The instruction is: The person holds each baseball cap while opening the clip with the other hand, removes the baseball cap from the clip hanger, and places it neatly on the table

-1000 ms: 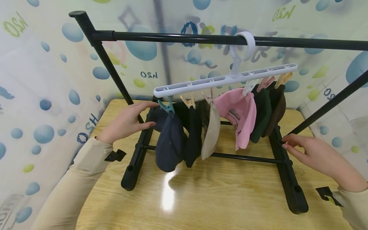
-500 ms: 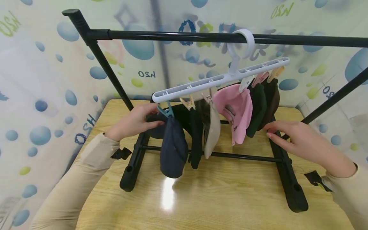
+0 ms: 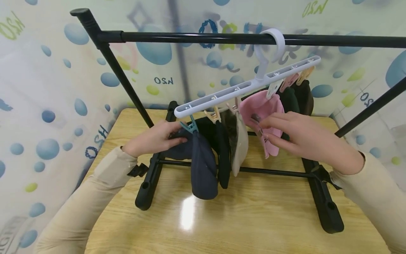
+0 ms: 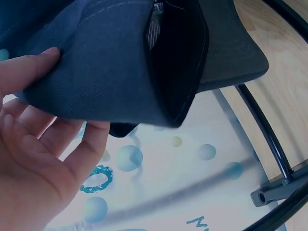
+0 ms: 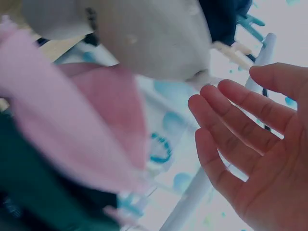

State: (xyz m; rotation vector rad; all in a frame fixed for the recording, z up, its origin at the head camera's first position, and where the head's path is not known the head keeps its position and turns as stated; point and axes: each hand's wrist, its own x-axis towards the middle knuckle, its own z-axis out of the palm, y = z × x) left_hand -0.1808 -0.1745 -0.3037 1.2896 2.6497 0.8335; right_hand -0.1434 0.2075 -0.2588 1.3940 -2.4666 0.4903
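Note:
Several caps hang by clothespins from a white plastic hanger (image 3: 219, 97) hooked over a black rail. My left hand (image 3: 155, 139) holds the navy cap (image 3: 204, 173) at the left end, just below its teal clothespin (image 3: 190, 127). In the left wrist view, the thumb lies on the cloth of the navy cap (image 4: 115, 72), with the other fingers behind it. My right hand (image 3: 304, 137) reaches in front of the pink cap (image 3: 258, 104). In the right wrist view its fingers are spread and hold nothing, close to the beige cap (image 5: 154, 41).
A black cap (image 3: 224, 155) hangs beside the navy one. Dark green (image 3: 288, 100) and brown (image 3: 306, 97) caps hang at the right end, partly behind my right hand. The rack's black rail (image 3: 196, 37) crosses above; its feet (image 3: 326, 208) stand on the wooden table (image 3: 253, 215).
My right hand has moved left from the rack's right side to the pink cap. My left hand has shifted right onto the navy cap, and the hanger has turned, its left end nearer me.

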